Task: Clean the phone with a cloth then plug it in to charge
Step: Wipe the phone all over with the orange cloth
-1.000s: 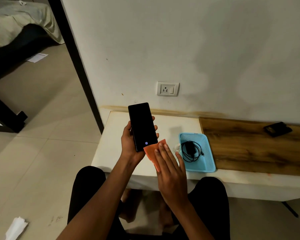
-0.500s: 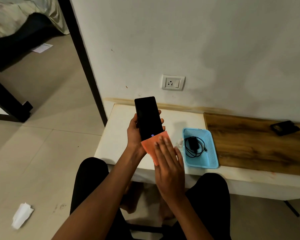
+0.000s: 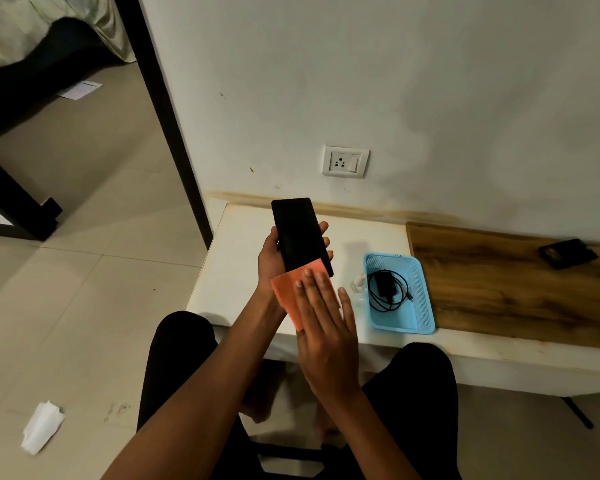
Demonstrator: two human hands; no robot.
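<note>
A black phone (image 3: 298,232) with a dark screen is held upright, face toward me, in my left hand (image 3: 271,259), which grips it from behind. My right hand (image 3: 323,327) lies flat with fingers together, pressing an orange cloth (image 3: 290,292) against the phone's lower end. A black charger with its coiled cable (image 3: 385,289) lies in a light blue basket (image 3: 420,299) on the white table (image 3: 236,271). A white wall socket (image 3: 345,161) sits on the wall above the table.
A small clear bottle (image 3: 357,282) stands just left of the basket. A dark wallet-like object (image 3: 567,253) lies on the wooden board (image 3: 499,289) at the right. A crumpled tissue (image 3: 41,427) lies on the floor at left. My knees are under the table edge.
The cloth under my right hand stays at the phone's lower end, covering slightly more of the screen. The small lit spot near the screen's bottom is hidden now. The camera view shifted a little.
</note>
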